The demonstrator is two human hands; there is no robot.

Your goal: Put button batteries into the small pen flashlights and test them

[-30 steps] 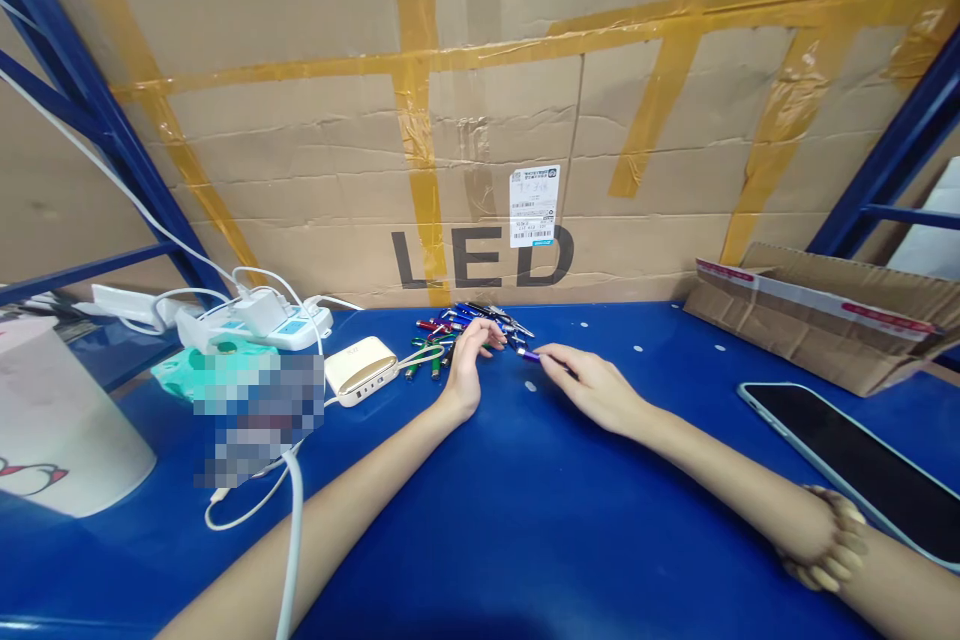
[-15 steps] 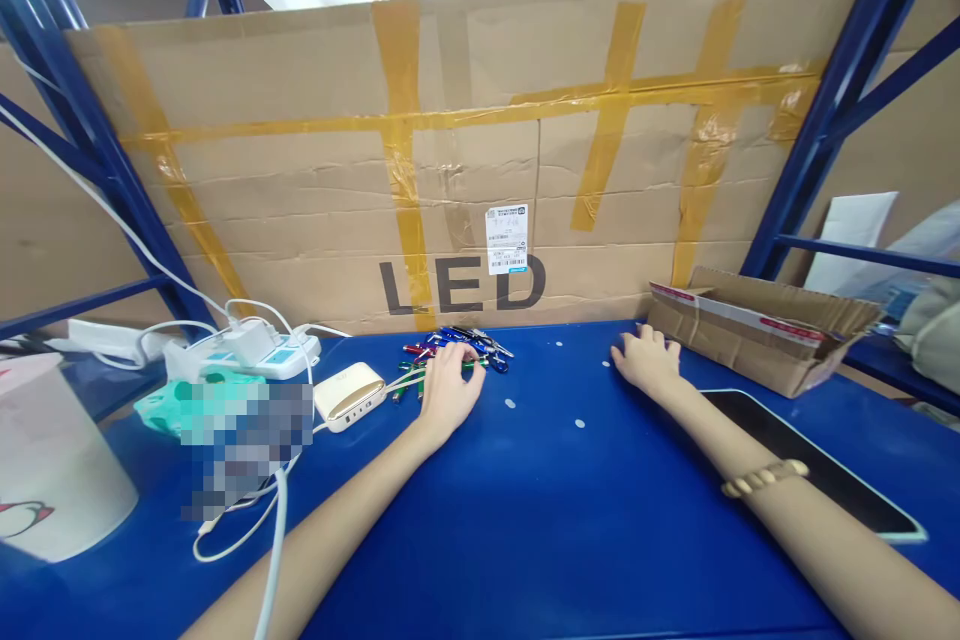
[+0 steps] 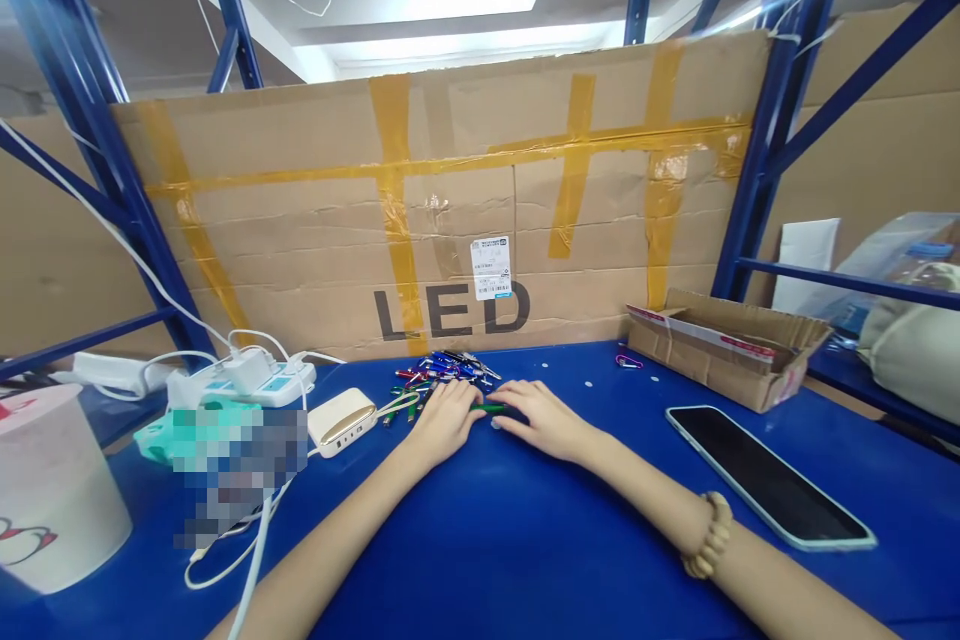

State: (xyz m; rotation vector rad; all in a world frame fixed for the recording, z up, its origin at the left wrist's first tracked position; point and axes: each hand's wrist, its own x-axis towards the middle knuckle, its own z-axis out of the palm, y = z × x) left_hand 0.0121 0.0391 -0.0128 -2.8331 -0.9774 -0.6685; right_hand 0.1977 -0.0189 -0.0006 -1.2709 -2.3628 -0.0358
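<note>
My left hand (image 3: 444, 422) is at the near edge of a small heap of slim red, blue, green and silver pen-like pieces (image 3: 450, 367). Its fingers are curled, with the thumb against one end of a slim green pen-like piece (image 3: 491, 408). From the right, my right hand (image 3: 546, 418) has its thumb and forefinger closed about the other end. The fingers partly cover this piece, so its exact kind is unclear. By the cardboard box's left end lies a small purple-pink clip (image 3: 628, 361), looped like a carabiner.
To the right are an open cardboard box (image 3: 697, 355) and a phone (image 3: 769, 475). On the left stand a cream power bank (image 3: 341, 422), a white power strip (image 3: 259, 382), cables, a blurred patch and a white tub (image 3: 56, 490). A large cardboard sheet (image 3: 337, 260) rises behind.
My right hand has moved left from beside the cardboard box to meet my left hand at the green piece. The purple-pink clip by the box now shows. The view has tilted up.
</note>
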